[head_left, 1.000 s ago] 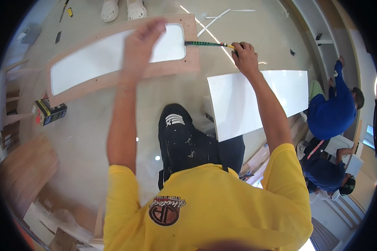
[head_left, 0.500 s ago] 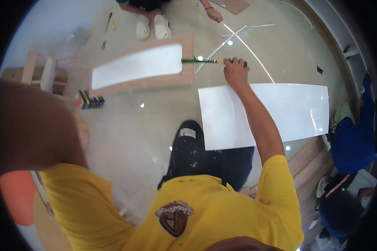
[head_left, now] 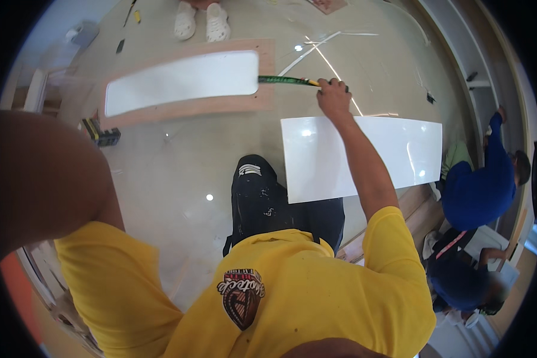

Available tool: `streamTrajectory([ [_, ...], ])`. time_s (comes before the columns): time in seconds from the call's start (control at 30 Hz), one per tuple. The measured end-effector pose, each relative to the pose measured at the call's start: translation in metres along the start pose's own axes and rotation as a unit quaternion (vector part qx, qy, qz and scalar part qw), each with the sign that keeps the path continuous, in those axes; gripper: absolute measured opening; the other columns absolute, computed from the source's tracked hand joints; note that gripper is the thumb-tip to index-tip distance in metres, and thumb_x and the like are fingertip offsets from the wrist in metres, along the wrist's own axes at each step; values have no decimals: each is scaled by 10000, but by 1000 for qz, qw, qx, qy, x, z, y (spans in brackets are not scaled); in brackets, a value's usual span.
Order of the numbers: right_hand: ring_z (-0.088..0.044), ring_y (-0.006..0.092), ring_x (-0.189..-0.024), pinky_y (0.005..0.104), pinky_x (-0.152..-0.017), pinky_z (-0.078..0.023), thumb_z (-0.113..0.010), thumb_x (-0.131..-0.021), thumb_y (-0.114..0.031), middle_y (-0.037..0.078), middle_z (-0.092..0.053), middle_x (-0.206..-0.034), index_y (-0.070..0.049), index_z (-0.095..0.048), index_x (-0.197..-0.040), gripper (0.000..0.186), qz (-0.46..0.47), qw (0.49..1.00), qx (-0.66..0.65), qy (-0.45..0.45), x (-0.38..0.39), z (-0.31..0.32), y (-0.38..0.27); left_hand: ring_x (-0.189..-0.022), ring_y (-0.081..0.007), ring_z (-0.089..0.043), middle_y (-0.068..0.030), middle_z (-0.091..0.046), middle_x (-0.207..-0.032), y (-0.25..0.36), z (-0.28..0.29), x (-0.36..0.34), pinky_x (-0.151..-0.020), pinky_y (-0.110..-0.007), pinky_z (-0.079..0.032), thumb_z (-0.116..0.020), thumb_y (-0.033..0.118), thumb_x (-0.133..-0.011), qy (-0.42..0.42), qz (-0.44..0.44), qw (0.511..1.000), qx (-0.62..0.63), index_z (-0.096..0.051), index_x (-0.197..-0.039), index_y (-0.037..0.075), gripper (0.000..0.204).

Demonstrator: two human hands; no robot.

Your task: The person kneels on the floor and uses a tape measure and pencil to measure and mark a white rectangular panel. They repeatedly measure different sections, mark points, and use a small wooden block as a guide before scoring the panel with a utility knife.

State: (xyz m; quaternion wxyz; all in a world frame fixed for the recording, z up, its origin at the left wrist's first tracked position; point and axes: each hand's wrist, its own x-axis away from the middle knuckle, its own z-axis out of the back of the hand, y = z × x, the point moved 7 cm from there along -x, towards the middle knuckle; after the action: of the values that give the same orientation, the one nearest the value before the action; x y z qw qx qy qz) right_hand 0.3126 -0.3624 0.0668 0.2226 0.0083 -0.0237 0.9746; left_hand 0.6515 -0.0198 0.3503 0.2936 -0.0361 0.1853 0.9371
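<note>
My right hand (head_left: 333, 95) is closed on the yellow-and-black end of a long green strip tool (head_left: 283, 79), seemingly a tape measure, which reaches to the right end of a long, slightly curved white panel (head_left: 179, 80). That panel is framed by a light wooden board (head_left: 264, 62) on the floor. Below my right hand, a white rectangular sheet (head_left: 411, 156) lies at my right knee, under my forearm. My left arm is raised close to the camera as a large blurred shape, with its hand out of view.
A person's white clogs (head_left: 218, 25) stand beyond the board. Two co-workers (head_left: 477, 194) in blue crouch by a cabinet (head_left: 483, 53) at the right. A boxed can (head_left: 104, 136) and wooden frame pieces (head_left: 39, 86) are at the left. Thin white strips (head_left: 316, 48) lie beyond my hand.
My left hand has lifted from over the framed panel up out of view. My right hand still grips the tool, slightly shifted. The person beyond the board showed a hand earlier, now out of sight.
</note>
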Motion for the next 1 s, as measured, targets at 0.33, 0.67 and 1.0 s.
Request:
streamTrajectory([
  [0.33, -603, 387, -1226, 604, -947, -547, -621, -976, -312, 138, -625, -1283, -240, -643, -1328, 360, 5, 999, 14, 37, 40, 17, -9, -1184, -279, -661, -166, -660, -1361, 35, 53, 91, -1024, -399, -511, -638, 337, -1017, 48, -35, 998, 25, -616, -1381, 28, 479],
  [0.67, -607, 401, -1184, 630, -916, -538, -635, -950, -276, 151, -626, -1242, -220, -665, -1300, 355, -11, 994, -72, 77, 118, 70, 14, -1166, -283, -671, -163, -680, -1333, 75, 103, 144, -1021, -394, -511, -673, 337, -997, 70, -49, 996, 9, -632, -1363, 27, 481],
  [1.0, -641, 387, -1173, 586, -942, -554, -650, -940, -271, 139, -654, -1222, -218, -675, -1329, 394, -85, 995, -13, -51, 280, 49, 72, -1148, -287, -682, -160, -699, -1304, 148, 105, 249, -1018, -389, -510, -708, 338, -978, 250, -112, 949, 157, -649, -1344, 27, 485],
])
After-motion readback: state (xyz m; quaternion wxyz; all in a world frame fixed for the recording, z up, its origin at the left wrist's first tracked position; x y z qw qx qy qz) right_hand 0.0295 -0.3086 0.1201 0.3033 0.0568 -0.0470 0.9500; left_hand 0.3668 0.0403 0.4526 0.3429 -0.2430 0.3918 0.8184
